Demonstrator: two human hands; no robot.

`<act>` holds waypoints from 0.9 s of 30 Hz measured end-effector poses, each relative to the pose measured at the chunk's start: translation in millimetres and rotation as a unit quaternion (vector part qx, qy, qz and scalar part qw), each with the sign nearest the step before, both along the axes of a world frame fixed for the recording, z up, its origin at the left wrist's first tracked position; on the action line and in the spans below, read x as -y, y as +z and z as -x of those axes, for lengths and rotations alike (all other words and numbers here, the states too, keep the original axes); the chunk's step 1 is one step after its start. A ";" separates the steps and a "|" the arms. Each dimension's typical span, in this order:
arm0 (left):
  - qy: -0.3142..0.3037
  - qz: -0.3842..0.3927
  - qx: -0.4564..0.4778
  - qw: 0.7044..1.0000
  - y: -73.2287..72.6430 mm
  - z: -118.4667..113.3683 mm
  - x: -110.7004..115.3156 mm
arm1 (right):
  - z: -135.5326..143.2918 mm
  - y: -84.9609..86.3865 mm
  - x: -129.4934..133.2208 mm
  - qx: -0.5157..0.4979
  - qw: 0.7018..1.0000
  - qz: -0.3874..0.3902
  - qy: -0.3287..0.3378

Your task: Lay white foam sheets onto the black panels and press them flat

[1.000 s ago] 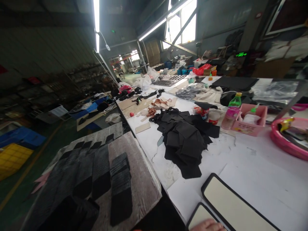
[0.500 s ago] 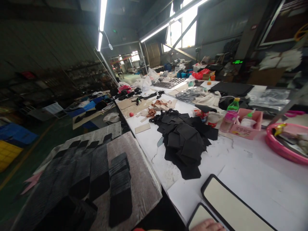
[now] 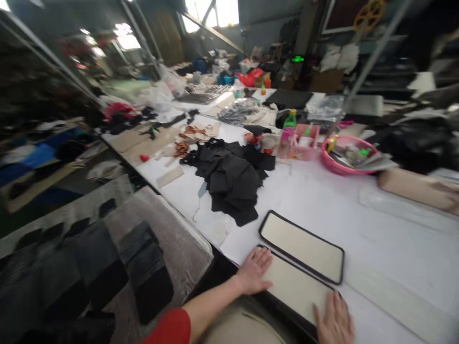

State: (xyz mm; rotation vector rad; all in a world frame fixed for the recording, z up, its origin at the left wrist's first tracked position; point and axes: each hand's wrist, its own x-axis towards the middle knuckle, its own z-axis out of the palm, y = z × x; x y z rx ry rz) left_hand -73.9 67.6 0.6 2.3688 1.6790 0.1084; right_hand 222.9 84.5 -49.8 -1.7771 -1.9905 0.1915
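Observation:
A cream rectangular panel with a black edge [image 3: 292,282] lies flat at the table's near edge. My left hand [image 3: 254,272] rests spread on its left end, the thumb apart from the fingers. On its right end lies my right hand [image 3: 334,319], fingers stretched out toward the far edge and partly cut off by the picture's bottom. Just beyond it is a second cream panel with a rounded black border [image 3: 303,243], which neither hand touches. Past the panels, to the left, sits a heap of black cut pieces [image 3: 233,177].
A lower board [image 3: 179,239] at left carries stacks of black pieces [image 3: 147,272]. Farther back on the white table [image 3: 304,193] stand a pink basin [image 3: 332,162], a pink box [image 3: 304,143] and a bottle [image 3: 287,134]. A brown roll [image 3: 416,186] lies at right.
The view has swung right and down. Both hands and the whole near panel now show; before, only the fingers of one hand on its end were visible.

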 end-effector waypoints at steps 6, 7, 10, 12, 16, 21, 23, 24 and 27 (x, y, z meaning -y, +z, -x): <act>0.023 0.017 0.037 0.999 -16.2 -9.3 0.2 | -6.7 17.2 8.2 0.049 0.989 0.138 0.018; 0.022 0.012 0.045 0.999 -16.4 -9.5 0.5 | -8.1 20.9 7.9 0.028 0.988 0.152 0.022; 0.010 0.003 0.076 0.997 -11.7 -7.8 2.7 | -17.2 27.9 13.7 -0.054 0.987 0.139 -0.064; 0.015 -0.013 0.100 0.995 -7.1 -5.2 5.3 | -26.5 28.3 22.9 -0.098 0.977 0.110 -0.157; 0.065 -0.064 0.159 0.983 -2.4 2.6 12.4 | -42.5 23.2 40.5 -0.140 0.959 0.095 -0.228; 0.175 -0.077 0.210 0.959 -2.0 13.7 25.0 | -37.6 33.1 45.8 -0.129 0.972 0.071 -0.185; 0.226 -0.060 0.219 0.947 -1.6 15.8 29.4 | -31.4 41.8 43.7 -0.118 0.975 0.067 -0.175; 0.249 -0.046 0.225 0.941 -1.3 16.0 31.1 | -28.7 45.9 42.1 -0.110 0.976 0.068 -0.174; 0.304 0.007 0.249 0.920 0.6 14.8 34.3 | -23.4 53.3 35.5 -0.077 0.976 0.092 -0.182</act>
